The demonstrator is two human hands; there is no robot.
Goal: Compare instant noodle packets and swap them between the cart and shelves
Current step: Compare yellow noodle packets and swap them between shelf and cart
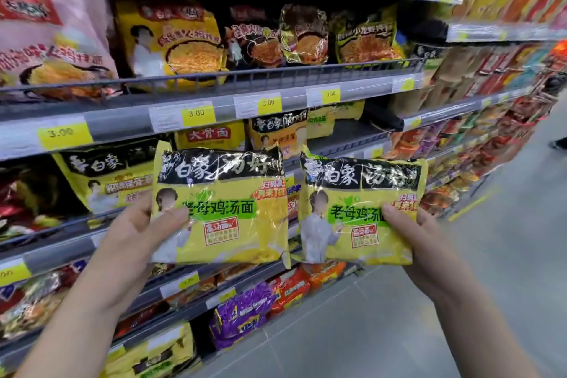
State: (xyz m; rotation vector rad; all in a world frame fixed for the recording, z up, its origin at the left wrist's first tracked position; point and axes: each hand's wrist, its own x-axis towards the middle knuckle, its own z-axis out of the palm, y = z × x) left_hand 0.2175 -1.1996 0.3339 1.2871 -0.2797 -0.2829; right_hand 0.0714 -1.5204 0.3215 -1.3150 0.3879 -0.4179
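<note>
The left hand [132, 242] grips the lower left edge of one yellow noodle packet [221, 209], thumb pressed on its front and fingers hidden behind. The right hand [411, 239] grips the right edge of a second packet [359, 215] the same way, thumb on the front. Both packets are held upright, side by side and just apart, fronts facing the camera, in front of the shelves [214, 107]. Their printing looks alike, so this reads as the comparing step.

Behind them the shelves carry more noodle packets above yellow price tags [196, 115], with similar yellow packets [107, 178] stacked just left of the held ones. The cart is not in view.

Next, I would judge, one packet must go back to the shelf gap behind, and the other to the cart, which calls for turning away from the shelves.
</note>
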